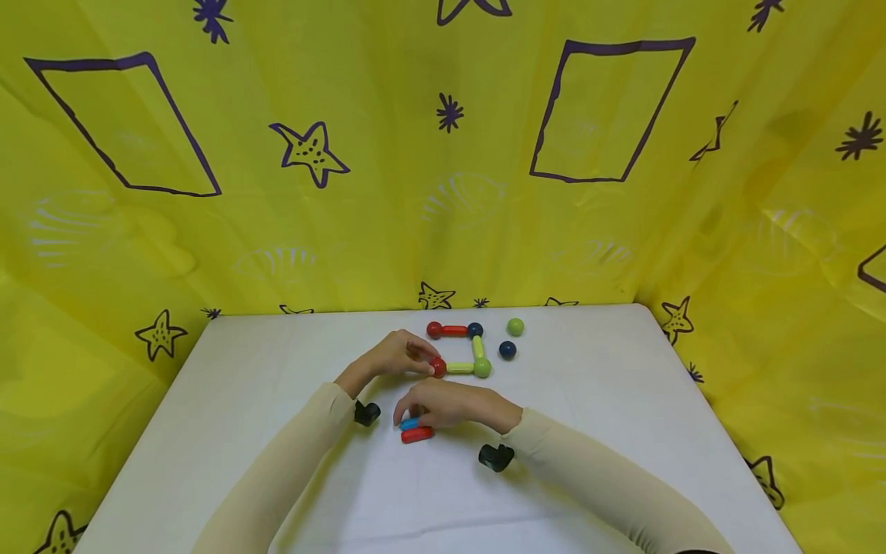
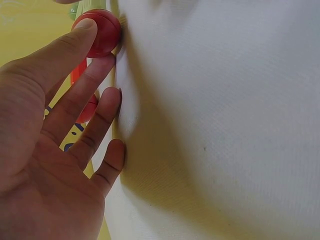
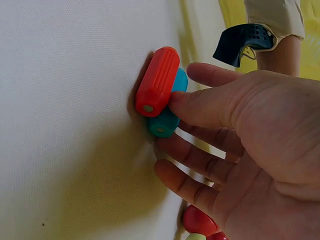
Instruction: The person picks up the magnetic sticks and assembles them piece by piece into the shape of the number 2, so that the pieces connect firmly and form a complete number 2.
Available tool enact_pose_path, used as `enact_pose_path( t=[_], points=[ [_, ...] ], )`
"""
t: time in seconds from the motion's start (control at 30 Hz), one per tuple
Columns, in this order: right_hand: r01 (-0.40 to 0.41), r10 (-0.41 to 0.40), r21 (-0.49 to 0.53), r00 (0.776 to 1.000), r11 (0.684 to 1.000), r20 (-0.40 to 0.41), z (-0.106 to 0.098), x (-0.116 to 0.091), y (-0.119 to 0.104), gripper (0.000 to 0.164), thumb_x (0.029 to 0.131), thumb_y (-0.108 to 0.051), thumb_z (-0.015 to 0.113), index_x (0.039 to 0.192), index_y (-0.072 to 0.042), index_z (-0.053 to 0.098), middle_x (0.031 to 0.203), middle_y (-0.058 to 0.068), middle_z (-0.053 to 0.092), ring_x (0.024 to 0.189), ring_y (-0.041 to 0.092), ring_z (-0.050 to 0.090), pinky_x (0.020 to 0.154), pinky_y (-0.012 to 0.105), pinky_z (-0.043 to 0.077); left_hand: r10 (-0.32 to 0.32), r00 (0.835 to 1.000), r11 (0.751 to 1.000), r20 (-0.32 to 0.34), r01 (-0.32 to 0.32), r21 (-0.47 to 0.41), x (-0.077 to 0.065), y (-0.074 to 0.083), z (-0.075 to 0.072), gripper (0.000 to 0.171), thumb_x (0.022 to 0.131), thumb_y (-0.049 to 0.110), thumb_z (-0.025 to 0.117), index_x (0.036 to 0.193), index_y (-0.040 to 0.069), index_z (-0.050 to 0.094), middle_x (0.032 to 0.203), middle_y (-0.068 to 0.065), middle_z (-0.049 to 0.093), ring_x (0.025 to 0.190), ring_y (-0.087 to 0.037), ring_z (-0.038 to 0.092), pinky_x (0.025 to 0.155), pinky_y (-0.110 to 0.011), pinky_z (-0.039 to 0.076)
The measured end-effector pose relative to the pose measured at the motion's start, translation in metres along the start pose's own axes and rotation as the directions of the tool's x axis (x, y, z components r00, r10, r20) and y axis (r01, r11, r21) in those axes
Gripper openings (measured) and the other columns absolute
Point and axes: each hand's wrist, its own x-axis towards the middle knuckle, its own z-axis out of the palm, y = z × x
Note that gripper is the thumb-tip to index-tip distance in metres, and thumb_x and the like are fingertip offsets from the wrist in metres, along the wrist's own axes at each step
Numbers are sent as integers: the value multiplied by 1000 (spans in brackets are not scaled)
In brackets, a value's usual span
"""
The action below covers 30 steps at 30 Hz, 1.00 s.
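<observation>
My left hand pinches a red ball between thumb and index finger, the other fingers spread near the cloth. That ball is one corner of a square frame of magnetic rods and balls. A light green rod runs from it to a green ball. My right hand is at a blue magnetic rod, thumb on its near side and fingers round its far side. A red magnetic rod lies right alongside it, partly covering it in the right wrist view.
The frame's far side has a red ball, a red rod and a dark blue ball. To its right lie a loose green ball and a loose dark blue ball. A yellow curtain borders the white table.
</observation>
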Motion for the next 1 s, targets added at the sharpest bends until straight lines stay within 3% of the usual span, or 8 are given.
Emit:
enact_pose_path(
  t=[0.23,0.77,1.0],
  points=[
    [6,-6,-61,1000,998,-4,0,0,-1,27,99,0,64,119,-13,76,103,-2,72,90,9,56,87,18,46,7,1000,1000,1,-7,-2,-1,0,0,26,89,14,82,114,9,79,100,0,77,83,-9,66,78,-25,52],
    [-36,36,-30,999,999,2,0,-1,-2,23,96,1,67,114,-11,74,99,-3,70,85,7,56,82,17,47,13,1000,1000,8,-13,0,-1,0,-1,26,88,13,82,113,8,79,97,1,77,81,-9,65,76,-25,52],
    [-37,36,-84,999,996,-5,0,-2,-4,22,94,-3,71,113,-13,74,97,-2,71,87,8,57,83,17,46,7,1000,1000,5,-7,-25,-1,1,0,26,88,15,83,112,7,79,100,-1,78,83,-10,67,78,-25,52]
  ],
)
